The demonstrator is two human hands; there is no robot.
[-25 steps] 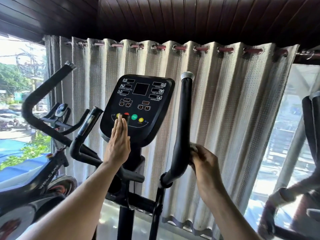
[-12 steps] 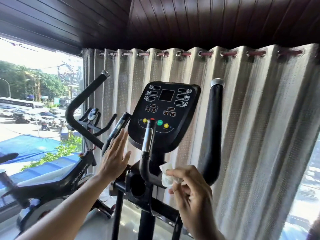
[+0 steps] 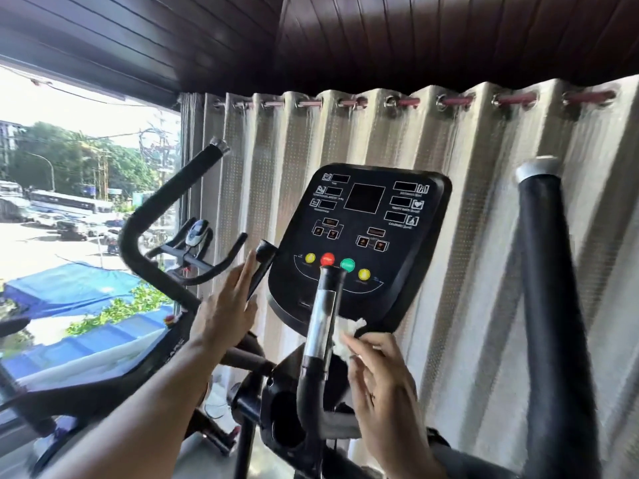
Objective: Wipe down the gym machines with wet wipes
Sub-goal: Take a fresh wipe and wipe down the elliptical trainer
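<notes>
The glossy black plastic console panel (image 3: pixel 359 236) carries a row of round buttons, yellow, red, green, yellow; the crumpled white wet wipe (image 3: pixel 345 335) shows pale against it, the pleated cream dotted curtain (image 3: pixel 466 219) hangs on a dark red rod (image 3: pixel 515 98), under a dark brown ribbed ceiling (image 3: pixel 415 36)

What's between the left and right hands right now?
In the head view, the silver-and-black inner handlebar grip stands between the left hand and right hand, which presses the white wipe beside it.

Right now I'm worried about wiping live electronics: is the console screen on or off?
Off, apparently: the console display windows are all dark, with no digits showing. The right hand holds the wet wipe by its lower edge.
</notes>
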